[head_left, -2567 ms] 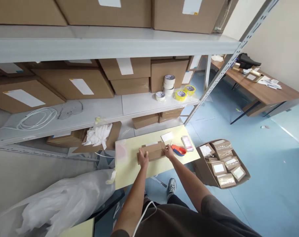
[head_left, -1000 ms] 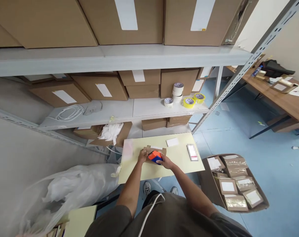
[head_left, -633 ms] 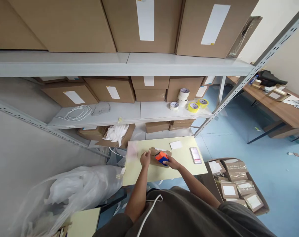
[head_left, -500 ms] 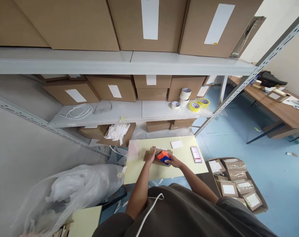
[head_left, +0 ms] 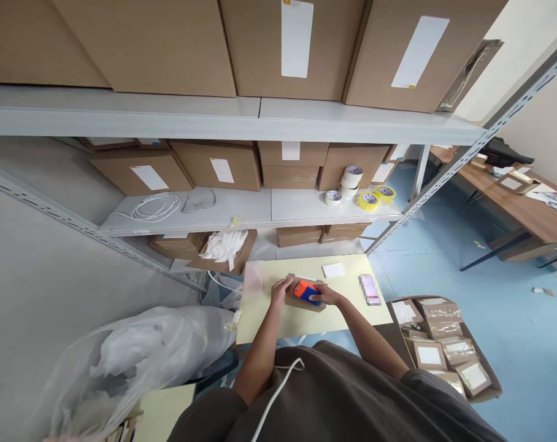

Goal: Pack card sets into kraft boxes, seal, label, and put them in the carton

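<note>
Gripping the orange-and-blue tape dispenser (head_left: 307, 291) with curled fingers, the right hand (head_left: 326, 294) needs even pressure on the cardboard box (head_left: 295, 301); the left hand (head_left: 280, 291), finger closure unclear, should brace the box's left end against the yellow tabletop (head_left: 260, 314).

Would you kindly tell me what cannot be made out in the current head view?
Head view, all:
Middle of the small carton: hidden by the orange-and-blue tool.
Palm of the right hand: hidden by its own back.
Face of the pixelated item: blurred.
Print on the tape rolls: too small.
Tops of the upper boxes: cut off by the top edge.
</note>
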The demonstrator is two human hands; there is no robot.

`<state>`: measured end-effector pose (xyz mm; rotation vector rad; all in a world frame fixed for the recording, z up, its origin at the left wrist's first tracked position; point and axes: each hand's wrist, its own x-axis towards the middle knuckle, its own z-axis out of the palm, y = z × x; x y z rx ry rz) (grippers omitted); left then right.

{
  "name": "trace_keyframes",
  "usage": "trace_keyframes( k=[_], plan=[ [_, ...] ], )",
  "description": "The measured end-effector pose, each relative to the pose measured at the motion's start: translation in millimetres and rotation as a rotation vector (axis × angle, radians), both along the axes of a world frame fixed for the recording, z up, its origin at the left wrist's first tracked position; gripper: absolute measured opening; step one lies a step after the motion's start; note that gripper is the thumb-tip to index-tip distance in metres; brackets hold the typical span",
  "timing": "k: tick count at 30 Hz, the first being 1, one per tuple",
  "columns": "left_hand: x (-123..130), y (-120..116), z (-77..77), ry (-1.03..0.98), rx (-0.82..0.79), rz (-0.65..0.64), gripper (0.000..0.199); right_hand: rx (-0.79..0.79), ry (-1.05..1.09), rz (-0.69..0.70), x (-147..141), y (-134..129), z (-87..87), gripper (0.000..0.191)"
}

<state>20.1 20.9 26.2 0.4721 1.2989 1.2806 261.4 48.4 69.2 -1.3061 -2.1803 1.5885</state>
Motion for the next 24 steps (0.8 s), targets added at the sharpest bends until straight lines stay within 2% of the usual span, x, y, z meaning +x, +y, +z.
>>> trace_keyframes(
  k=[5, 9, 14, 18, 21, 24],
  plan=[
    [-8.2, -9.1, -10.8, -0.03, -0.025, 0.14, 0.054, -0.035, -0.108, 0.051, -12.8, 10.5, 11.0, 0.048],
    [-16.6, -13.3, -12.7, 0.034, -0.054, 0.154, 0.049, -0.031, -0.253, 0.062, -22.5, 15.8, 17.8, 0.046],
    [-23.9, -8.7, -13.2, 0.249, -0.127, 0.088, 0.046, 0.053, -0.39, -0.07, -38.3, 15.7, 19.6, 0.057],
    [-30.4, -0.5, -20.6, 0.478, -0.235, 0.024, 0.036, 0.119, -0.466, -0.154, -53.4, 16.6, 20.8, 0.067],
    [-36.4, 1.4, -30.8, 0.507, -0.283, -0.023, 0.031, 0.14, -0.524, -0.153, -65.4, 20.4, 24.9, 0.066],
    [-42.0, 1.1, -41.6, 0.458, -0.264, -0.098, 0.03, 0.138, -0.567, -0.144, -75.7, 24.0, 29.4, 0.064]
  ],
)
